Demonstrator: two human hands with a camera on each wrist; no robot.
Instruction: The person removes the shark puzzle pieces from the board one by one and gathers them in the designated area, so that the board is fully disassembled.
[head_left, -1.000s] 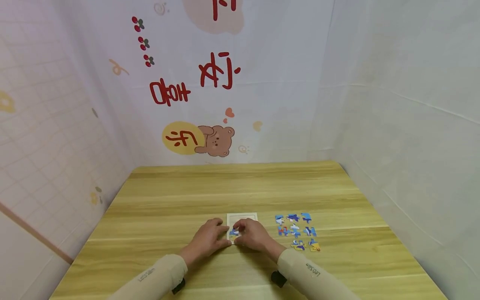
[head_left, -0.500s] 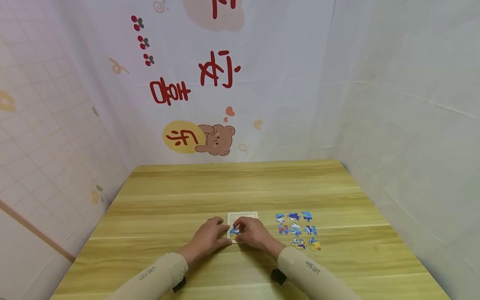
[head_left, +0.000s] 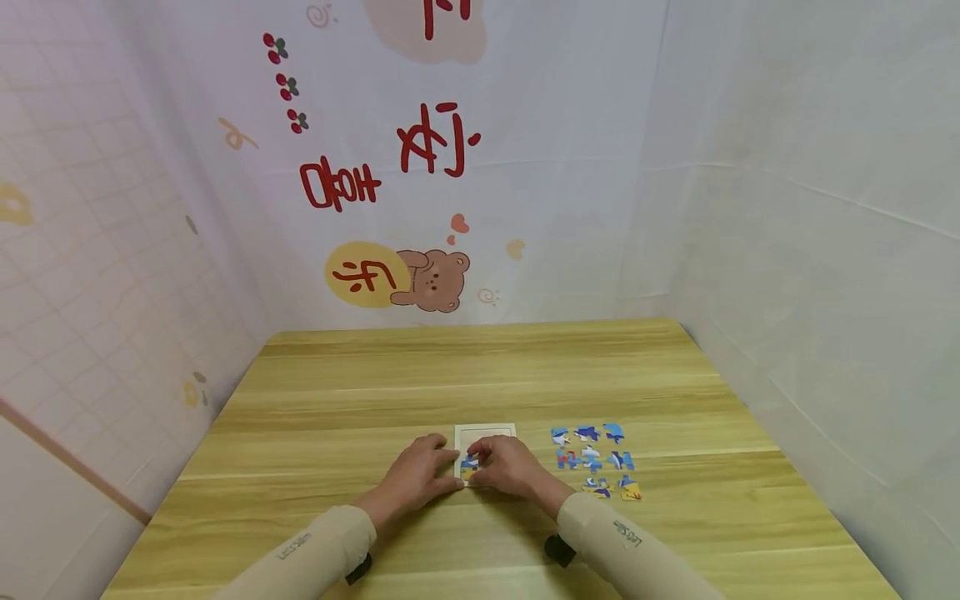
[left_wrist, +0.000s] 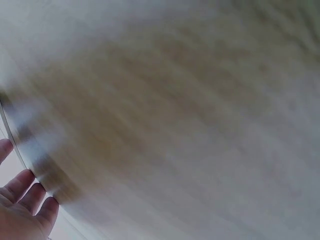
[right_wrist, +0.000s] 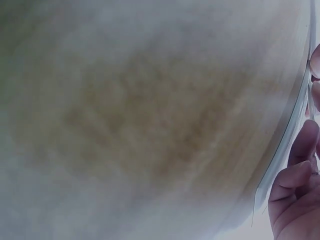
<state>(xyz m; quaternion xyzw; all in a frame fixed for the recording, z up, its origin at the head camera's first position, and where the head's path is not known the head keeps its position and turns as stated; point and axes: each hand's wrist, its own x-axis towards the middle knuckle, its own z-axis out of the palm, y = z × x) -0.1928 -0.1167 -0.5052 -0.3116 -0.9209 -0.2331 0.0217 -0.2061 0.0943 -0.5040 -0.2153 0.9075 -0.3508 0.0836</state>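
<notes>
In the head view a white puzzle frame [head_left: 485, 429] lies on the table between the two hands. The left hand [head_left: 412, 477] rests at its left edge, with thumb and fingertips touching the rim. A blue and yellow jigsaw piece [head_left: 469, 467] lies in the frame's lower left corner. Over it, the right hand [head_left: 512, 471] pinches the piece between thumb and index finger and hides the frame's right side. In the left wrist view the left hand's fingers [left_wrist: 19, 184] appear fairly straight; the right wrist view has curled right fingers [right_wrist: 292, 182] at its edge. Neither wrist view shows the piece.
Right of the frame, several loose jigsaw pieces [head_left: 591, 458] lie in rough rows on the wooden table [head_left: 480, 375]. White printed curtains [head_left: 555, 208] stand behind and along both sides of the table.
The piece under the right fingers has shifted slightly, and more of its yellow lower part shows. The left hand stays at the frame's edge, and the loose pieces have not moved.
</notes>
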